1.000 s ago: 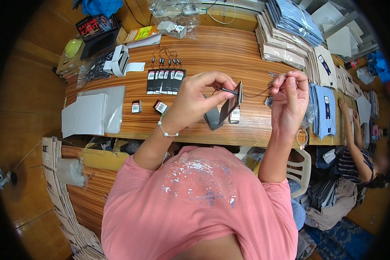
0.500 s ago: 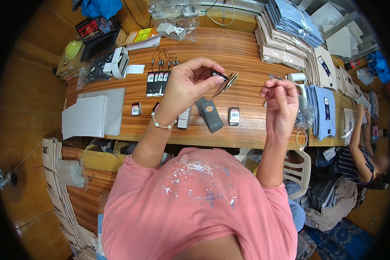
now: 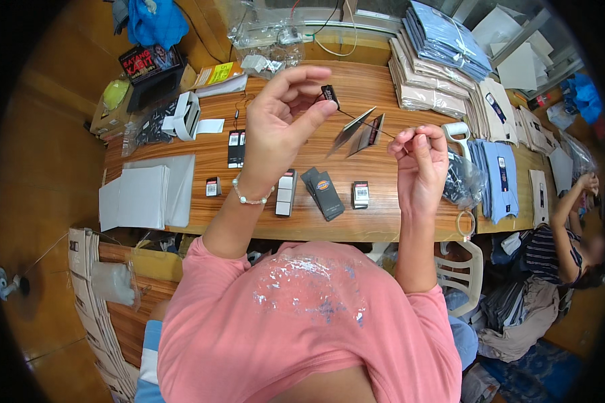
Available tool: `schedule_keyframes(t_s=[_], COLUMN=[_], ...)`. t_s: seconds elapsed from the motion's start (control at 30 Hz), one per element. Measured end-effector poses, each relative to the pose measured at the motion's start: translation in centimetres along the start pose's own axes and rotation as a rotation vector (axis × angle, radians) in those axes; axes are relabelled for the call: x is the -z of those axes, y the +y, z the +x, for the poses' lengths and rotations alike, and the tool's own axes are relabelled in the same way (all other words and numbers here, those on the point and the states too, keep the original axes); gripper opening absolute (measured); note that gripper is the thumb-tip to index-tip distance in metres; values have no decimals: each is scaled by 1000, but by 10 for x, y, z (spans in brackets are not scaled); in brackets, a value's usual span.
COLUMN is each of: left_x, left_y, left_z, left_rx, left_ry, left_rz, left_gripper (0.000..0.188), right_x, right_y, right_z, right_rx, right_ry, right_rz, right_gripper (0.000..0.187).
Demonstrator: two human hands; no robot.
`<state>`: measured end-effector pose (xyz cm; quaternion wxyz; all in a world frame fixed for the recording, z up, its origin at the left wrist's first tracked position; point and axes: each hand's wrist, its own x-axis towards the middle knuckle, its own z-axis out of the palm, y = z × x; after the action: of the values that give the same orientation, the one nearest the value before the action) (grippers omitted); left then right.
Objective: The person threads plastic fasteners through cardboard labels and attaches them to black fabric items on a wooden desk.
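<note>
My left hand (image 3: 282,114) is raised above the table, its thumb and finger pinching a small black string seal (image 3: 329,93). A thin black cord runs from the seal across to my right hand (image 3: 421,151), whose fingertips are closed on it. Between the hands two hang tags (image 3: 368,136) dangle on that cord, blurred by motion. Below them on the wooden table lie dark grey hang tags (image 3: 325,195), a small stack of barcode tags (image 3: 360,195) and a long stack of white-faced tags (image 3: 285,193). Strung tags (image 3: 236,149) are partly hidden behind my left hand.
Folded shirts in clear bags (image 3: 430,74) are piled at the back right, with blue shirts (image 3: 499,178) nearer. White sheets (image 3: 134,191) lie at the left. A bag of black seals (image 3: 464,178) sits beside my right hand. Another person (image 3: 561,248) works at the far right.
The cord is now stretched between my hands, and the tags have swung from beside my left fingers to the middle. My right hand has moved slightly left, its fingertips now on the cord.
</note>
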<state>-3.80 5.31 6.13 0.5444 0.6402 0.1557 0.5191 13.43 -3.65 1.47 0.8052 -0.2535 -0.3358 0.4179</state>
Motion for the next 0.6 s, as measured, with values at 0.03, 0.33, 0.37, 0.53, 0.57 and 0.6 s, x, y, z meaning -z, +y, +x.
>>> schedule_keyframes(t_s=[0.03, 0.33, 0.37, 0.53, 0.57, 0.6], left_x=[2, -1, -2, -12, -15, -17], left_y=[-2, 1, 1, 3, 4, 3], left_z=[2, 25, 29, 44, 46, 47], left_rx=[-3, 88, 66, 98, 136, 139], left_ry=[-4, -160, -210, -380, -383, -361], left_rz=[16, -104, -64, 18, 23, -3], left_gripper=[25, 12, 12, 17, 18, 20], right_x=[0, 1, 1, -19, -24, -26], right_y=[-1, -5, -6, -19, -21, -22], right_z=[2, 12, 15, 26, 27, 28], right_rx=[-7, 41, 48, 46, 60, 81], right_ry=[-3, -41, -60, -13, -14, -27], right_rz=[27, 29, 17, -238, -290, -322], right_gripper=[9, 12, 13, 15, 14, 12])
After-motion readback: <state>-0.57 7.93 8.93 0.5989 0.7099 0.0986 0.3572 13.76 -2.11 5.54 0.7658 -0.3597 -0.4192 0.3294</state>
